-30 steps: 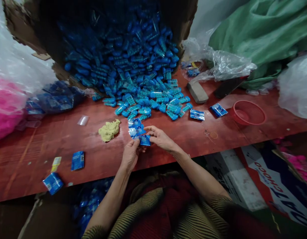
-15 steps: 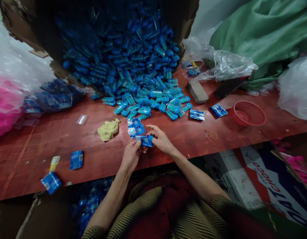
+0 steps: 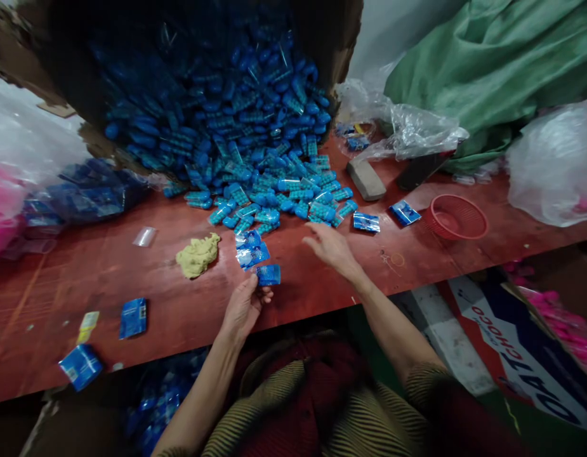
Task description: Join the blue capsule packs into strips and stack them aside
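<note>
Pinched in my left hand (image 3: 245, 303) is a small blue printed packet (image 3: 268, 275), held by its left end just above the table's front part. My right hand (image 3: 332, 246) is off the packet, with its fingers apart and nothing in them, close to the near edge of a heap of small blue-capped clear bottles (image 3: 278, 184) filled with turquoise beads. More blue packets (image 3: 251, 249) lie overlapping just beyond my left hand. Left of them sits a lump of yellow-green putty (image 3: 198, 255).
A torn cardboard box (image 3: 345, 47) spills the bottles onto the red table (image 3: 179, 324). To the right are a grey block (image 3: 366, 179), folded blue packets (image 3: 405, 212) and a red plastic basket (image 3: 457, 217). Further blue packets (image 3: 132, 317) lie front left.
My right hand has let go of the packet and moved away to the right, towards the bottles. My left hand keeps its hold. The whole view has shifted slightly.
</note>
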Demonstrator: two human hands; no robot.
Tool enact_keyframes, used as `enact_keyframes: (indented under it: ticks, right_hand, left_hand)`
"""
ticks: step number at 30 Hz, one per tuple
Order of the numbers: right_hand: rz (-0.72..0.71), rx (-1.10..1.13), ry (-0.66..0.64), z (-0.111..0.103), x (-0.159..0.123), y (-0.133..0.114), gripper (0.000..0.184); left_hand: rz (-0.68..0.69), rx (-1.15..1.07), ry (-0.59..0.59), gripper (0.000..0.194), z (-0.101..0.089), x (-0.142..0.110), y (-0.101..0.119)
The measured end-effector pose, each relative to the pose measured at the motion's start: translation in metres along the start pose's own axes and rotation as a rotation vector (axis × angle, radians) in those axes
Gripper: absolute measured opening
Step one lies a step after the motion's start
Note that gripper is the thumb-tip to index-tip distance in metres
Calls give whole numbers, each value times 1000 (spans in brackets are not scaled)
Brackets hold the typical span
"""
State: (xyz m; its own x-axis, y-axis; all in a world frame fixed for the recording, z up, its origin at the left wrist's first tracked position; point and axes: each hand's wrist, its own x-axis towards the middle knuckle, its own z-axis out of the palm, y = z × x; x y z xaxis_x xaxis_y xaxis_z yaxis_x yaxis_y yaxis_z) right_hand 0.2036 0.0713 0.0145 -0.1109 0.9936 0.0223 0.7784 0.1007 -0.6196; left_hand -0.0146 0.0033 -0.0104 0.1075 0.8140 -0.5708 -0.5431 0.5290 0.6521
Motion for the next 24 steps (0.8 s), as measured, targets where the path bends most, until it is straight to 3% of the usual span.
enact_keyframes:
  ticks: [2,5,13,18,24]
  right_hand:
    - [155,-295,103,-7,13,15,33]
    - [220,-488,73,0,19,22,27]
    - [217,-404,63,27,21,-4,41]
    - [243,-432,104,37,34,-13,27]
    - [106,-424,23,38,11,-8,31]
  left_hand:
    - [-13,-28,17,27,-4,0,0]
    - [-36,-90,58,19,-4,-2,2]
    - [-60,-172,88,15,-1,-7,5]
    - [-15,-148,83,18,-5,-5,0]
    - [21,-123,85,23,-9,-2,-1]
